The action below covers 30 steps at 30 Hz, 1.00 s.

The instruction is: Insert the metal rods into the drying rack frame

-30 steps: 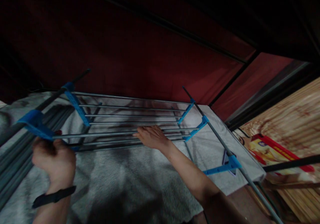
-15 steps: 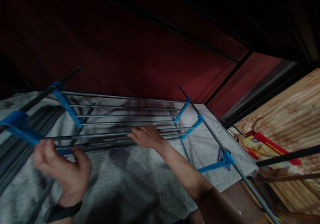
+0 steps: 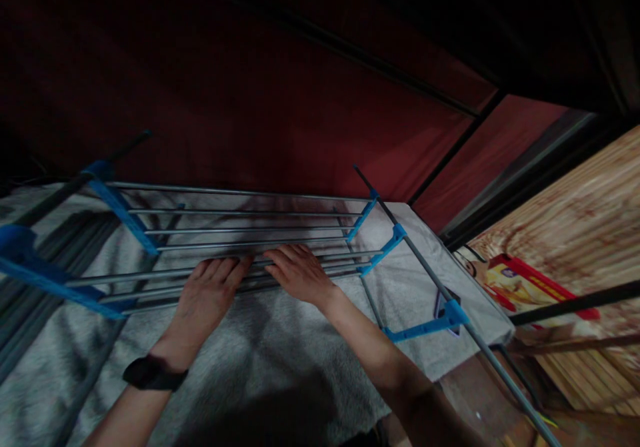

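Note:
A folding drying rack (image 3: pixel 240 214) with grey metal rods and blue plastic joints lies over a grey fluffy blanket (image 3: pixel 260 360). My left hand (image 3: pixel 207 294), a black watch on its wrist, rests flat on the rack's nearest rods with fingers stretched forward. My right hand (image 3: pixel 299 275) lies flat beside it on the same rods, fingers spread. The two hands nearly touch at the fingertips. Neither hand holds anything.
A dark red fabric wall (image 3: pixel 260 100) with black poles rises behind the rack. A loose blue joint (image 3: pixel 425 327) on a long grey rod sticks out at the right. A wooden panel and a colourful printed box (image 3: pixel 525 287) lie at far right.
My left hand let go of the rack's left blue end piece and moved right, landing flat on the front rods beside my right hand. My right hand stayed put.

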Tool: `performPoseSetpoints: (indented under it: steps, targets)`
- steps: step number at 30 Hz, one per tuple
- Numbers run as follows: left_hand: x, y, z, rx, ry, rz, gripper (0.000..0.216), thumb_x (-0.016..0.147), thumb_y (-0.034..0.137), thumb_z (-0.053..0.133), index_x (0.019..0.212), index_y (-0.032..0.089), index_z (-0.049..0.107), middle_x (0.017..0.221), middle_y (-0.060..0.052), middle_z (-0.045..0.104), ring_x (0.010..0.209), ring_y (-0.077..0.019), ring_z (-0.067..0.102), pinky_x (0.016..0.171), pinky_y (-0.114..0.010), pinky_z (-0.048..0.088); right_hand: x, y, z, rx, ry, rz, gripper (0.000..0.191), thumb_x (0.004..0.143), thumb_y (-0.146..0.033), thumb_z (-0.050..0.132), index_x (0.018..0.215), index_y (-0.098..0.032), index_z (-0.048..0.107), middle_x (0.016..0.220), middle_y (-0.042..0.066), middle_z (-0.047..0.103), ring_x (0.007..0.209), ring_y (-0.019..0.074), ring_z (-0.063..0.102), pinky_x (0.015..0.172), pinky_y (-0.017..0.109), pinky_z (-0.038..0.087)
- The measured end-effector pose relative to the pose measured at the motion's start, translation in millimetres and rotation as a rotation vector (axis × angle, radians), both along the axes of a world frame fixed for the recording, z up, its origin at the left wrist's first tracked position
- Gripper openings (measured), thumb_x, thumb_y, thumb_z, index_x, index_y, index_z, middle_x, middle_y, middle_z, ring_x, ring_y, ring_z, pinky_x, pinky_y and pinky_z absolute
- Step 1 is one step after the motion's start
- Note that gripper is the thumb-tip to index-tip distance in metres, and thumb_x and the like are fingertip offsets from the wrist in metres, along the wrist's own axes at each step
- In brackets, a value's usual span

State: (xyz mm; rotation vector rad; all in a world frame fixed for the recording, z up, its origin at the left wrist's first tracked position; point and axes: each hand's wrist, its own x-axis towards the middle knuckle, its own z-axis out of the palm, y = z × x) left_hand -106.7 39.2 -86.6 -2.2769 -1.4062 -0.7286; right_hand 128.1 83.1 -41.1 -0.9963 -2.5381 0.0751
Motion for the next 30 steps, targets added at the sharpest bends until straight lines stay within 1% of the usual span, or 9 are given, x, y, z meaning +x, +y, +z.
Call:
performPoseSetpoints:
  steps: [2, 4, 8, 10, 12, 14, 16, 22, 30]
  targets:
    - [0, 0, 2.4, -0.002, 0.049, 0.007, 0.049, 0.094, 0.007, 0.044, 0.134, 0.017, 0.070, 0.100, -0.013, 0.074, 0.091, -0.0309, 0.068, 0.084, -0.043, 0.047, 23, -9, -16.3, 0.044, 0.222, -0.071, 0.028, 0.110, -0.032, 0.048, 0.131, -0.028, 0.066, 0.133, 0.008, 0.072, 0.124, 0.0228, 0.065, 0.110, 0.041, 0.050]
    - [2, 0, 4.5, -0.001, 0.080, 0.020, 0.050, 0.094, 0.006, 0.043, 0.135, 0.018, 0.070, 0.101, -0.012, 0.074, 0.091, -0.0302, 0.067, 0.084, -0.043, 0.046, 53, -20, -35.9, 0.062, 0.470, -0.210, 0.028, 0.107, -0.028, 0.047, 0.125, -0.028, 0.068, 0.128, 0.009, 0.071, 0.122, 0.0242, 0.064, 0.109, 0.044, 0.050]
    - [5, 0, 6.2, 0.009, 0.112, 0.038, 0.049, 0.096, 0.005, 0.041, 0.134, 0.019, 0.070, 0.100, -0.011, 0.074, 0.089, -0.0295, 0.066, 0.083, -0.043, 0.046, 121, -33, -71.9, 0.036, 0.862, -0.653, 0.024, 0.100, -0.033, 0.049, 0.116, -0.025, 0.065, 0.116, 0.009, 0.066, 0.113, 0.0256, 0.062, 0.105, 0.047, 0.049]
    - [5, 0, 6.7, 0.017, 0.120, 0.043, 0.048, 0.097, 0.006, 0.041, 0.132, 0.019, 0.070, 0.099, -0.010, 0.074, 0.088, -0.0290, 0.066, 0.082, -0.042, 0.045, 150, -31, -81.3, 0.014, 0.956, -0.833, 0.035, 0.094, -0.038, 0.053, 0.125, -0.024, 0.060, 0.127, 0.011, 0.062, 0.117, 0.0265, 0.059, 0.107, 0.049, 0.048]
    - [6, 0, 7.5, 0.020, 0.115, 0.043, 0.047, 0.098, 0.005, 0.041, 0.132, 0.019, 0.070, 0.099, -0.010, 0.074, 0.088, -0.0284, 0.066, 0.082, -0.041, 0.045, 171, -24, -83.1, -0.003, 1.000, -0.915, 0.052, 0.090, -0.042, 0.055, 0.138, -0.022, 0.054, 0.145, 0.015, 0.055, 0.128, 0.0283, 0.056, 0.113, 0.051, 0.045]
    - [7, -1, 8.8, 0.016, 0.108, 0.041, 0.047, 0.097, 0.005, 0.041, 0.132, 0.019, 0.070, 0.098, -0.010, 0.074, 0.088, -0.0282, 0.066, 0.081, -0.041, 0.045, 181, -14, -79.7, -0.038, 1.029, -0.905, 0.063, 0.088, -0.043, 0.056, 0.146, -0.022, 0.049, 0.156, 0.017, 0.049, 0.138, 0.0291, 0.052, 0.120, 0.051, 0.040]
    - [8, -2, 10.5, 0.009, 0.104, 0.040, 0.047, 0.097, 0.005, 0.042, 0.132, 0.019, 0.070, 0.098, -0.010, 0.074, 0.088, -0.0283, 0.066, 0.081, -0.041, 0.045, 184, -4, -74.9, -0.089, 1.066, -0.844, 0.067, 0.087, -0.043, 0.056, 0.150, -0.021, 0.048, 0.158, 0.017, 0.052, 0.142, 0.0288, 0.051, 0.123, 0.051, 0.038]
    - [8, -1, 15.1, -0.049, 0.058, 0.012, 0.048, 0.096, 0.004, 0.043, 0.132, 0.019, 0.071, 0.096, -0.011, 0.072, 0.091, -0.0285, 0.066, 0.084, -0.042, 0.046, 182, 8, -72.5, -0.131, 1.161, -0.799, 0.065, 0.083, -0.041, 0.057, 0.144, -0.019, 0.060, 0.150, 0.016, 0.064, 0.139, 0.0292, 0.058, 0.125, 0.053, 0.038]
    - [9, -1, 20.6, -0.146, 0.067, 0.026, 0.053, 0.093, 0.001, 0.044, 0.135, 0.019, 0.071, 0.095, -0.010, 0.070, 0.093, -0.0277, 0.066, 0.089, -0.042, 0.047, 188, 9, -74.6, -0.122, 1.176, -0.803, 0.063, 0.078, -0.040, 0.060, 0.135, -0.017, 0.065, 0.143, 0.017, 0.068, 0.133, 0.0311, 0.062, 0.122, 0.055, 0.041]
